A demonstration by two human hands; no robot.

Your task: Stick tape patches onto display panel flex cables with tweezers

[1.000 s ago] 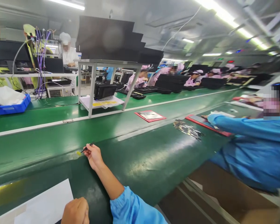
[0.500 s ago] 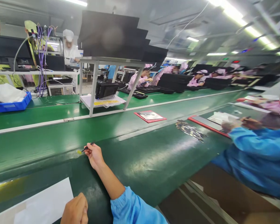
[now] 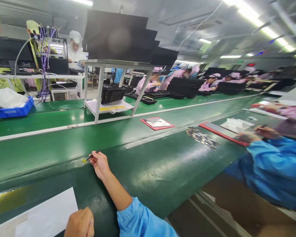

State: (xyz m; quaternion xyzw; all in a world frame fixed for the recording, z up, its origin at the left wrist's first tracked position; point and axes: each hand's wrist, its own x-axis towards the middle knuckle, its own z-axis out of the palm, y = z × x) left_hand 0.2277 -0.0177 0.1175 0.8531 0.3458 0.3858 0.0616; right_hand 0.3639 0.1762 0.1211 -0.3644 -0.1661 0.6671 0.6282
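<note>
My right hand reaches out over the green bench, its fingers pinched round dark tweezers. Their tip points left and down at a small yellow piece near the belt's edge; whether they touch it I cannot tell. Close to me, at the bottom, my left hand is closed in a fist, and its inner side is hidden. Beside that fist lies a white sheet. Further left is a yellow film sheet on the bench.
A co-worker in blue sleeves works at the right over a red-edged board. Several thin dark strips lie heaped nearby. A red tray with white paper rests on the belt. A metal stand and blue bin stand beyond.
The red tray has shifted slightly left along the belt. The co-worker's hands have moved a little right. My own hands and the tweezers have hardly moved.
</note>
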